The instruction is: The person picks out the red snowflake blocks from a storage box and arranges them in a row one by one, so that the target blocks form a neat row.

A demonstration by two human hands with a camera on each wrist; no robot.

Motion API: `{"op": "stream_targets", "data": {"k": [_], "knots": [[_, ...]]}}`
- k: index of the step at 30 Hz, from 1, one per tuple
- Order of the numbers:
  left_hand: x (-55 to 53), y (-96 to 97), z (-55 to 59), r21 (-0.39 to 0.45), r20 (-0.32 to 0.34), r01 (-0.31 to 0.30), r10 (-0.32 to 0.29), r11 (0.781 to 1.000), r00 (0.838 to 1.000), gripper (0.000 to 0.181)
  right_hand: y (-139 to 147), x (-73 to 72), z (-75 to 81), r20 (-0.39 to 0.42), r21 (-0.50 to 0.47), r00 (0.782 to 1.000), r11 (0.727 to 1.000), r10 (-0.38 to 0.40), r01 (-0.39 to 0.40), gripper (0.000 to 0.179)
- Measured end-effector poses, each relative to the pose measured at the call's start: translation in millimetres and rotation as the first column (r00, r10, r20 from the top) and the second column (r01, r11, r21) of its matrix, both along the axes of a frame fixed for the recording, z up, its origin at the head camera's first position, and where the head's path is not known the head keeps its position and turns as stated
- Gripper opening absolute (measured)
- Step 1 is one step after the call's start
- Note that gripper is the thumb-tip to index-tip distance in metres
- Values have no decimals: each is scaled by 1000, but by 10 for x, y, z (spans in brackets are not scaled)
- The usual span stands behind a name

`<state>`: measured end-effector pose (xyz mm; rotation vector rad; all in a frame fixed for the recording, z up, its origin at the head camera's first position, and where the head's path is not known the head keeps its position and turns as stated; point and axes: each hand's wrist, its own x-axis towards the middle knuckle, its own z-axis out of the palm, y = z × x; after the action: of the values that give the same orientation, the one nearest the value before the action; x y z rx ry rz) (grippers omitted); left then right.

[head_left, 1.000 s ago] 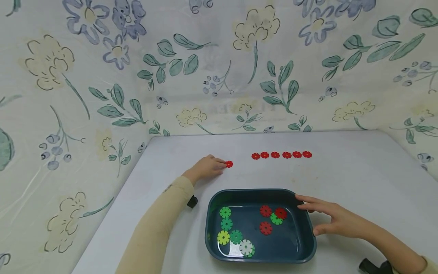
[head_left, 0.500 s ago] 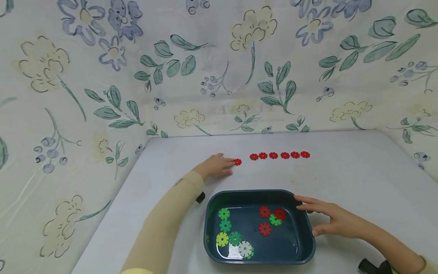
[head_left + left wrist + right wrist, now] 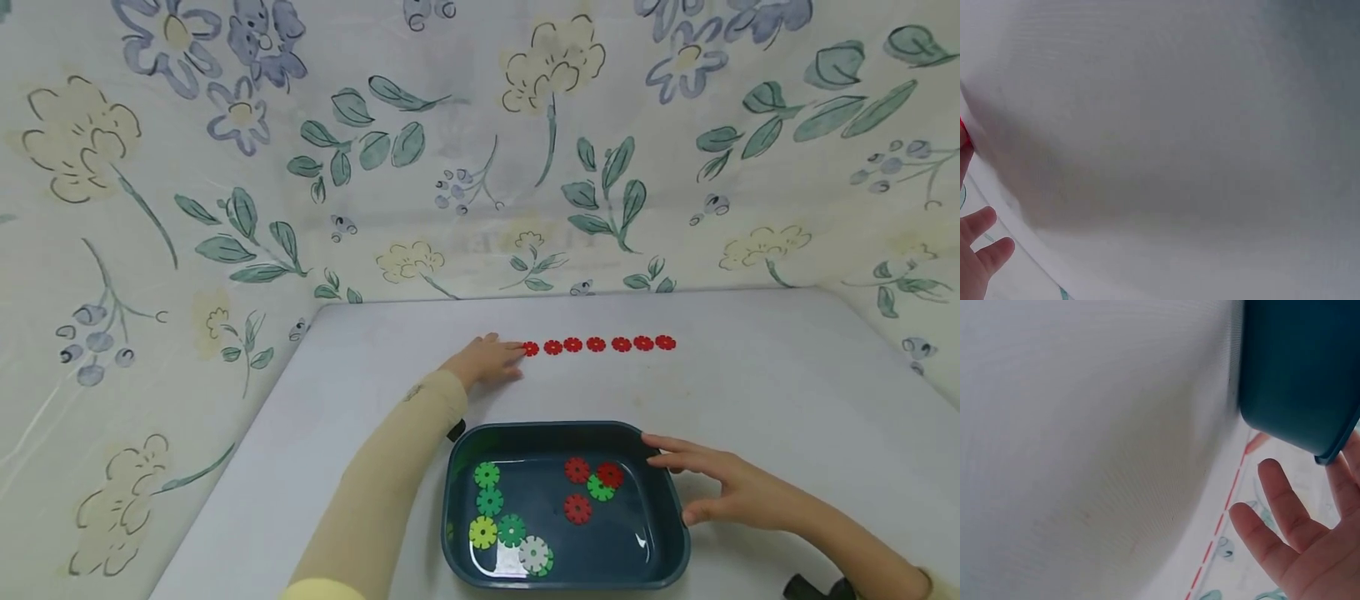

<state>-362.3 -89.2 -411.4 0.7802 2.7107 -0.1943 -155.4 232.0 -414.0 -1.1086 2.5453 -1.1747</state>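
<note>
My left hand (image 3: 489,360) reaches to the far side of the white table, its extended fingertips on a red notched plastic disc (image 3: 531,349). That disc sits at the left end of a row of several matching red discs (image 3: 596,344), close beside its neighbour. In the left wrist view, only a sliver of red (image 3: 964,134) shows at the fingertips. My right hand (image 3: 726,487) is spread against the right rim of a dark blue tray (image 3: 555,426). The right wrist view shows these fingers (image 3: 1275,487) extended, some of them at the tray's lip.
Inside the tray lie several loose discs: green ones (image 3: 490,501), a yellow one (image 3: 483,532), a white one (image 3: 533,552) and red ones (image 3: 577,508). A flower-printed cloth (image 3: 450,125) rises behind and left of the table (image 3: 787,383).
My left hand has slid the red disc rightward and slightly farther back, up to the left end of the row. My right hand has stayed at the tray's rim.
</note>
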Motion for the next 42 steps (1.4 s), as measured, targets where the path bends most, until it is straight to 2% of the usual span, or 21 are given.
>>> {"op": "stream_targets", "data": {"k": [7,12,15,17,18,21,24,26,27,29,31,34,36,39,42], "knots": [[60,-16,-22,40,22,-7,6,999,1000,62,13,-3,-27,-35,-2,999,1000,25,-25,58],[46,-15,-12,81,11,-12,11,997,1000,63,14,-25,-17,-39,-3,998,999,39,-39,59],[28,-18,53,157,-9,-20,22,987,1000,58,8,-25,-2,-25,-8,999,999,39,-39,57],[22,-6,137,259,-4,-41,44,965,999,52,6,-22,5,-15,-10,999,999,35,-35,56],[21,4,184,324,2,-48,50,945,999,49,5,-20,8,-8,-12,999,999,35,-35,56],[63,56,358,508,47,-65,47,859,998,40,-2,-18,3,4,-21,999,999,36,-36,55],[168,137,535,622,64,-32,-10,782,998,36,-6,-19,-7,3,-33,999,999,41,-41,55],[285,205,659,656,75,4,-70,755,995,34,-6,-18,-15,7,-41,999,998,37,-37,55],[363,241,721,663,92,19,-106,748,990,35,-3,-16,-16,8,-45,999,998,39,-38,55],[538,318,847,651,128,58,-185,757,974,34,-5,-14,-17,10,-50,999,998,38,-38,55],[731,391,932,618,163,108,-261,779,952,34,-5,-12,-17,10,-47,999,998,37,-36,56],[1009,491,955,558,209,168,-334,813,919,34,-3,-5,-14,3,-39,999,998,40,-40,57],[1155,543,902,514,235,197,-358,835,904,35,-3,-5,-12,3,-42,999,998,46,-46,57],[1300,596,747,447,278,255,-404,858,872,37,-1,-6,-10,0,-49,998,997,61,-60,57],[1373,620,567,404,320,312,-453,860,832,41,-2,-9,-11,-13,-52,998,996,68,-69,57]]}}
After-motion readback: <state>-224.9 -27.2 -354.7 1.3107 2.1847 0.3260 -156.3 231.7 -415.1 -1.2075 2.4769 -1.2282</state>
